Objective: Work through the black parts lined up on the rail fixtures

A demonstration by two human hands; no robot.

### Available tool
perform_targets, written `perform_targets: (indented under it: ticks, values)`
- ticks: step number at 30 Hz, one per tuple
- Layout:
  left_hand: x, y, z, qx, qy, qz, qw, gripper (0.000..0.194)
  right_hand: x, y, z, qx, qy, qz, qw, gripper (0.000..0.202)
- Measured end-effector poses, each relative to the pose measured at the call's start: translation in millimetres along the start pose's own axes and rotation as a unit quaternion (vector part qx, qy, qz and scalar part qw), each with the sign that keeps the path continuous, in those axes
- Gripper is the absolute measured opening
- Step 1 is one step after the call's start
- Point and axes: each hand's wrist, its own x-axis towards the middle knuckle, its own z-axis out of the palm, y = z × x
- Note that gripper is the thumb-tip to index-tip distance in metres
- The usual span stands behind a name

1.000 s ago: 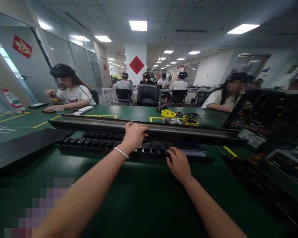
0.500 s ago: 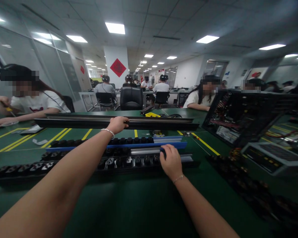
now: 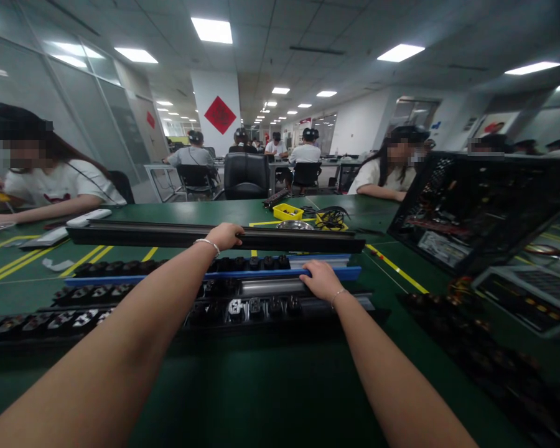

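Green table (image 3: pixel 242 386) | pillar (image 3: pixel 214 82), red diamond (image 3: pixel 220 115) | left hand (image 3: pixel 224 236) holds black rail (image 3: pixel 303 241)

The scene is dimly lit from above by overexposed ceiling panels (image 3: pixel 211 30); bright patches are seen on the glass partition (image 3: pixel 81 93). The near green surface (image 3: pixel 247 389) is sunk in shadow. Edges are stretched, lower-right black parts (image 3: pixel 494 358) blurred, co-workers' heads (image 3: pixel 16 118) pixelated.

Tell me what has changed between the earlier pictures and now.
The long black rail has moved away from the person, the left hand still on it, and the blue rail now shows. The right hand has shifted forward toward the blue rail; its grip is unclear. The yellow tray and computer case stayed put.
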Motion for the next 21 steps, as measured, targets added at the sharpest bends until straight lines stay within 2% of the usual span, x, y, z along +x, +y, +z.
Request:
perform_targets:
  ticks: [7,16,21]
  values:
    - [-3.0,-6.6,1.4,0.022,-0.056,0.015,0.998,0.043,-11.3,1.0,-1.8,0.003,0.009,-0.038,0.999,0.02]
    - [-4.3,-13.6,15.9,0.016,-0.139,0.034,0.99,0.032,-14.9,-2.4,-4.3,0.014,0.01,-0.03,0.999,0.021]
    - [-1.4,-15.8,18.3,0.017,-0.158,0.026,0.987,0.03,-15.4,-2.8,-5.5,0.016,0.008,-0.031,0.999,0.021]
